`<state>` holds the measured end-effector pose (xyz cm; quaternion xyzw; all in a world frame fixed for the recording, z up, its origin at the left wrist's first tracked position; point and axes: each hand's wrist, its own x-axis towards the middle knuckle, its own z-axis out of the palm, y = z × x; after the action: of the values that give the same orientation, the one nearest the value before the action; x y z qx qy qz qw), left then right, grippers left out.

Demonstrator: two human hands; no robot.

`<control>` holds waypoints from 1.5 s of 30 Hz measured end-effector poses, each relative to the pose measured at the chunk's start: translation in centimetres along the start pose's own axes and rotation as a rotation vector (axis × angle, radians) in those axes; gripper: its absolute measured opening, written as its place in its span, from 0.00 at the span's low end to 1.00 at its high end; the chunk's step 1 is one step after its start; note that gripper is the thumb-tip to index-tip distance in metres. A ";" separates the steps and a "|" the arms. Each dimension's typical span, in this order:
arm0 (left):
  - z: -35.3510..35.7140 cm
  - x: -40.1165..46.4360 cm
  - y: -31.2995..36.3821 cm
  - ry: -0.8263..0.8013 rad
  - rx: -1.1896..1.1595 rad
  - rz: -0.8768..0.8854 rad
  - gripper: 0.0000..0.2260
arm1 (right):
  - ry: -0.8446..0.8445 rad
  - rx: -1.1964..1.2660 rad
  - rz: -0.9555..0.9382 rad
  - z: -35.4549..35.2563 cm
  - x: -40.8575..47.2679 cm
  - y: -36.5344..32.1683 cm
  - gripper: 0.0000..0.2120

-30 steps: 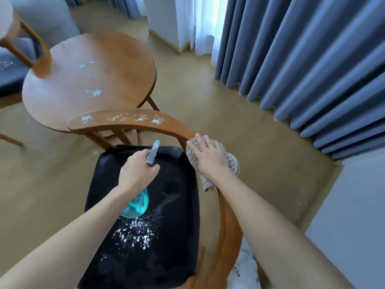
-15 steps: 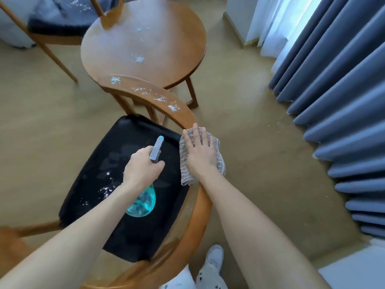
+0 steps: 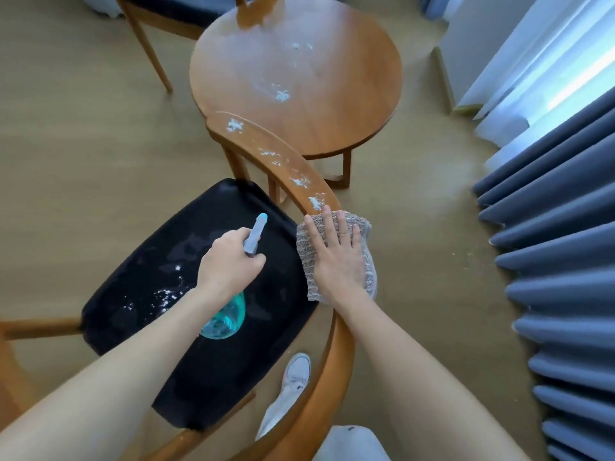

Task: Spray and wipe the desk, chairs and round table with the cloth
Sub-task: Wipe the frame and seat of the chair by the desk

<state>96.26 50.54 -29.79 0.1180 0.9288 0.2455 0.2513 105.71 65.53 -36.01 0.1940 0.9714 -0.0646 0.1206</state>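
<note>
Mid-task, wiping the near chair's curved wooden backrest (image 3: 276, 158). Right hand (image 3: 339, 257) flat, fingers straight and spread, pressing grey cloth (image 3: 307, 257) onto the rail just below the last white splotch. Left hand (image 3: 229, 264) curled around the neck of the spray bottle (image 3: 226, 319), nozzle pointing up and away, teal body hanging under the wrist over the black seat (image 3: 143, 287). Not spraying as far as can be judged. White foam patches (image 3: 299, 181) in a row along the backrest ahead of the cloth, so that stretch not yet wiped. Speckles of spray on the seat at left, plus dull smears; seat looks sprayed, wiped only partly if at all. Round table (image 3: 349, 94) right behind the backrest, carrying white spots near its middle: sprayed, not wiped. Second chair (image 3: 156, 31) at top left, only partly in view, state unclear. Desk not in view, cannot tell. Rail under the right forearm looks clean and glossy. Roughly early-to-middle overall: rest of backrest, seat, table, other chair left. White shoe (image 3: 293, 377) and blue curtain (image 3: 565, 261) also in shot.
</note>
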 end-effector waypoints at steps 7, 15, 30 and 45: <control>-0.5 -1.4 0.3 0.081 0.016 -0.054 0.03 | 0.016 0.029 -0.064 -0.2 -0.1 0.7 0.30; 1.6 -4.5 1.5 0.176 -0.038 -0.215 0.07 | -0.011 0.191 -0.063 0.3 -3.8 1.2 0.35; 3.2 -5.7 2.0 0.319 -0.143 -0.343 0.09 | -0.025 0.165 -0.097 -0.2 -1.1 0.8 0.38; 0.8 1.4 1.6 0.304 -0.145 -0.389 0.08 | 0.036 0.075 -0.242 -1.3 7.6 1.3 0.33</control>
<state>95.67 52.67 -30.18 -0.1195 0.9411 0.2735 0.1590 99.11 69.75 -36.86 0.0811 0.9866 -0.1117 0.0872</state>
